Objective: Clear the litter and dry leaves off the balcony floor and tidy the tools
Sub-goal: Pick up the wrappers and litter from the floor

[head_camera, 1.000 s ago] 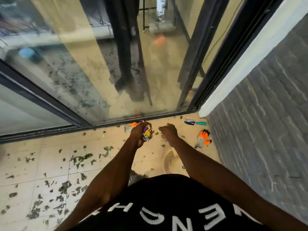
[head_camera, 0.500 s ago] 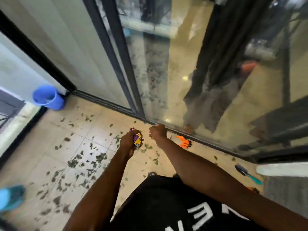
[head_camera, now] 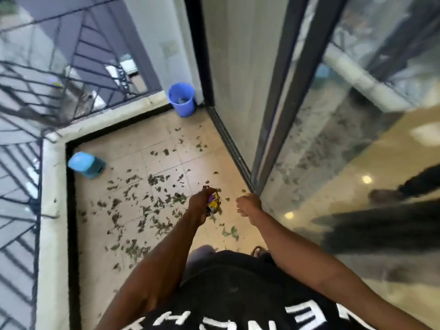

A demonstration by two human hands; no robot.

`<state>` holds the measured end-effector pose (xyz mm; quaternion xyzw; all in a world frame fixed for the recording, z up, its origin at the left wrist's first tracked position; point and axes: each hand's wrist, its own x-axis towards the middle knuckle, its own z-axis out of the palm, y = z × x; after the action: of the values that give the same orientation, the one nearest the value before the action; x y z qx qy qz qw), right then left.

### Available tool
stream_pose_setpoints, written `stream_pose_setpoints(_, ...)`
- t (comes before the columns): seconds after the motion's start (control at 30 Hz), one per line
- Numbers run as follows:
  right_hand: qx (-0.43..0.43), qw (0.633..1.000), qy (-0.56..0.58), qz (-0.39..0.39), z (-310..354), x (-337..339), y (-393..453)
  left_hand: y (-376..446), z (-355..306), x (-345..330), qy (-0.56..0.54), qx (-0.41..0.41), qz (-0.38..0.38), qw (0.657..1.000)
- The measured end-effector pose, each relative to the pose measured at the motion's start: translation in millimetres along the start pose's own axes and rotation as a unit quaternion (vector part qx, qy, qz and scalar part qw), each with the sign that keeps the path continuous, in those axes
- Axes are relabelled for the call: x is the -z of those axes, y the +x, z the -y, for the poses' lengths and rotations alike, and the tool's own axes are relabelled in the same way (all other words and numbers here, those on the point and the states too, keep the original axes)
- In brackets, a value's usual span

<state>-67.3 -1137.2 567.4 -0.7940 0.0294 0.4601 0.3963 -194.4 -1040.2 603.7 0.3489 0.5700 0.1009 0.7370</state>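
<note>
Litter, a crumpled wrapper (head_camera: 212,203) in purple and yellow, sits bunched in the left hand (head_camera: 199,204), whose fingers curl round it at about waist height above the tiled floor (head_camera: 152,139). It looks like thin foil or plastic film: very light, soft, easily crushed and a little slick, so a full-fist squeeze suits it better than a fingertip pinch, and any breeze could carry off a loosely held piece. The right hand (head_camera: 247,206) hangs just beside it, fingers curled into a loose fist; whether it holds anything cannot be told from this angle.

Below both hands, dry leaves (head_camera: 154,206) lie scattered over the tiles, thickest in the middle of the balcony. They look brittle and weightless, likely to crumble if grabbed, so they probably call for sweeping or scooping in handfuls.

Further off, a blue bucket (head_camera: 182,98) stands upright in the far corner, against the sliding door frame (head_camera: 228,139), and seems the likely place for the wrapper. A light blue dustpan-like object (head_camera: 87,165), blurred, rests on the floor by the low parapet (head_camera: 52,186), under the dark railing (head_camera: 28,96).
</note>
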Motion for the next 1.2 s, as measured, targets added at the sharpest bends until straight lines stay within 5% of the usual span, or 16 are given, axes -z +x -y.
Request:
stream_pose_setpoints(0.33, 0.003, 0.994, -0.076, 0.082, 70.9, -24.3, 54.2, 34.8, -37.3, 3.8, -0.104, -0.023, -0.039, 0.994)
stream_pose_setpoints(0.7, 0.061, 0.983, -0.152, 0.079, 200.0, -167.3, 101.6, 146.9, -141.2, 121.3, -0.167, 0.004, -0.089, 0.982)
stream_pose_setpoints(1.0, 0.145, 0.929, -0.341, 0.008, 305.5, -296.7, 120.8, 212.5, -243.6, 199.1, -0.169, 0.017, -0.066, 0.983)
stream_pose_setpoints(1.2, 0.119, 0.947, -0.297, -0.028, 374.9, -338.7, 167.8, 267.9, -316.4, 217.0, -0.164, 0.038, -0.080, 0.983)
